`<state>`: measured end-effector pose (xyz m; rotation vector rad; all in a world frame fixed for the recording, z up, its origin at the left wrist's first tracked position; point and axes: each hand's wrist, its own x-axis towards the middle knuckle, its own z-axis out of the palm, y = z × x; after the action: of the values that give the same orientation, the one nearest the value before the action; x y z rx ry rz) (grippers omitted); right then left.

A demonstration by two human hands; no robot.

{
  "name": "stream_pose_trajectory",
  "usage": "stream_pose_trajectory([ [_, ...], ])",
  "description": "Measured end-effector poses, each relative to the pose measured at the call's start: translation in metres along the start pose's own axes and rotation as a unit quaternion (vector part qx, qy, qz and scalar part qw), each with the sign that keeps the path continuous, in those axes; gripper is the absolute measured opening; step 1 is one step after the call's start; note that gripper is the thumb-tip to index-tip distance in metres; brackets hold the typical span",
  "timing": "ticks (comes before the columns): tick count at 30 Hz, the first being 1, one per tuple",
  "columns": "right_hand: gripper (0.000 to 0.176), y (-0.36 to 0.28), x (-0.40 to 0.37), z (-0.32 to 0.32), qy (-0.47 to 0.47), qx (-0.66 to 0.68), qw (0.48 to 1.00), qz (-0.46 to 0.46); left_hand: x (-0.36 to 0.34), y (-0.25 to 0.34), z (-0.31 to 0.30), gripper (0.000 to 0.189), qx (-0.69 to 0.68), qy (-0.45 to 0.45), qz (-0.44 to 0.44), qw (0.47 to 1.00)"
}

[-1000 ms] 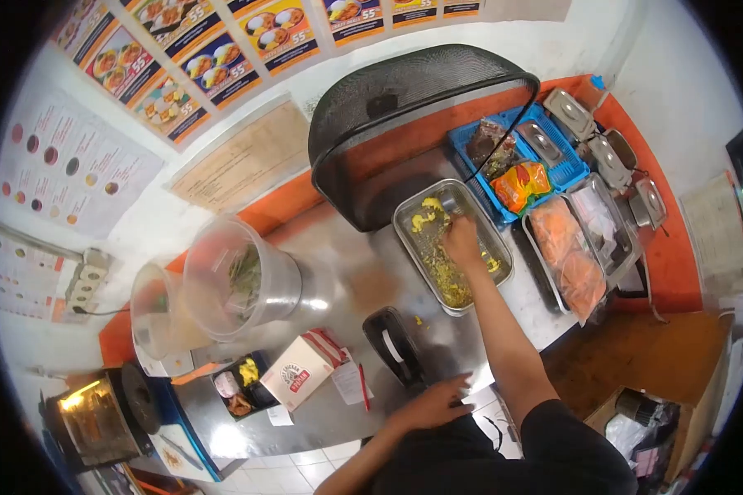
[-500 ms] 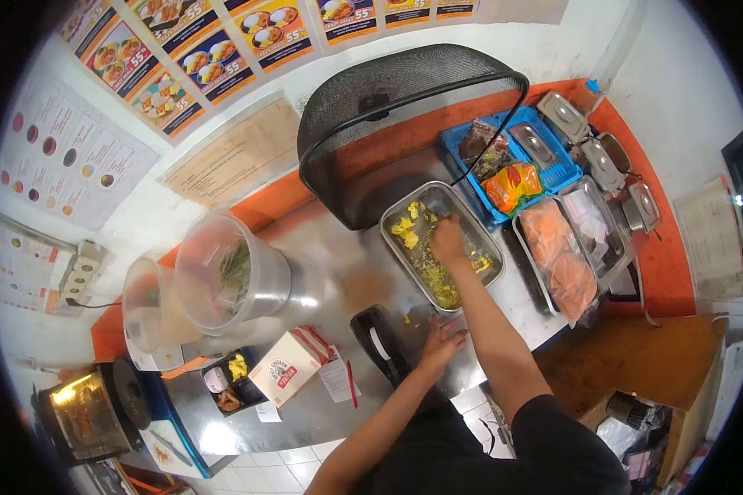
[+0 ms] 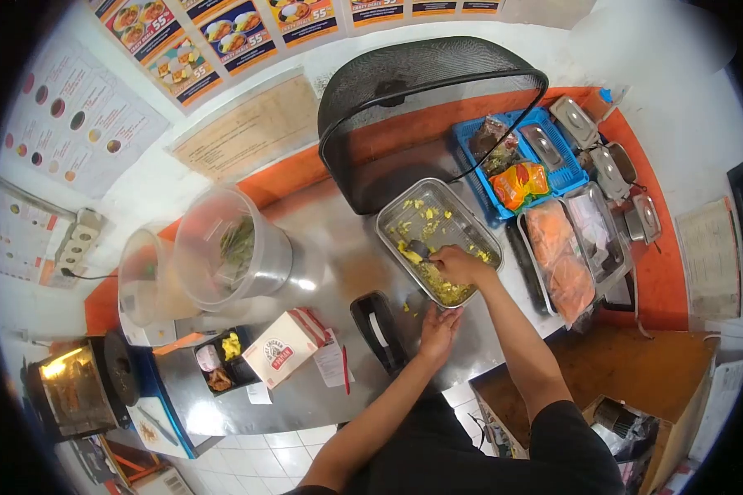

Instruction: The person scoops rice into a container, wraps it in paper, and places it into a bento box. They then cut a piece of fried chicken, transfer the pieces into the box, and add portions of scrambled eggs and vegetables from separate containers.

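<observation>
A rectangular metal tray [image 3: 390, 240] holds yellow scrambled egg [image 3: 452, 290], with crumbs and larger pieces spread over its bottom. My right hand [image 3: 457, 266] is inside the tray, closed around the handle of a spoon [image 3: 419, 248]. The spoon's dark grey bowl lies among the egg near the left wall. At the tray's near corner, my left hand [image 3: 440, 332] grips the rim, its fingertips partly hidden below the edge. An empty black oblong container [image 3: 377, 334] sits left of that hand. A few egg bits lie on the steel counter between them.
A black mesh food cover [image 3: 425, 74] stands tilted behind the tray. Blue basket [image 3: 565, 169] and bagged orange food [image 3: 557, 252] are to the right. Leftward are clear tubs [image 3: 231, 247], a chicken box [image 3: 282, 351] and a filled meal tray [image 3: 223, 360].
My left hand has moved from the counter up to the tray's near corner. My right hand has drawn nearer with the spoon, now visible, and the egg has shifted about.
</observation>
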<state>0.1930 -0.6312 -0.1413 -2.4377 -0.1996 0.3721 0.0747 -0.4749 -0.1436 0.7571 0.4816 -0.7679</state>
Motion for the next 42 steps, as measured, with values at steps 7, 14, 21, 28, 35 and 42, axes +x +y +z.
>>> stream_pose_trajectory([
  [7, 0.035, 0.044, -0.019, -0.019, -0.085, 0.236, 0.965, 0.074, -0.016, 0.019, 0.005, 0.079, 0.057, -0.017, -0.003, 0.998],
  [14, 0.016, 0.006, -0.051, -0.030, 0.051, 0.575, 0.785, 0.225, -0.058, 0.032, -0.040, 0.075, 0.185, -0.161, -0.075, 0.967],
  [21, 0.022, -0.038, -0.066, -0.052, 0.118, 0.499, 0.847, 0.138, -0.161, 0.081, -0.106, 0.062, 0.239, -0.285, -0.160, 0.914],
  [28, 0.016, -0.190, -0.039, -0.038, 0.029, 0.462, 0.884, 0.072, -0.253, 0.127, -0.172, 0.060, 0.181, -0.290, -0.079, 0.937],
  [35, 0.017, -0.397, -0.013, 0.123, -0.110, 0.537, 0.831, 0.098, -0.335, 0.166, -0.255, 0.060, 0.190, -0.285, 0.006, 0.940],
  [42, 0.021, -0.472, 0.025, 0.296, -0.122, 0.438, 0.886, 0.095, -0.429, 0.189, -0.368, 0.059, 0.213, -0.165, 0.094, 0.958],
])
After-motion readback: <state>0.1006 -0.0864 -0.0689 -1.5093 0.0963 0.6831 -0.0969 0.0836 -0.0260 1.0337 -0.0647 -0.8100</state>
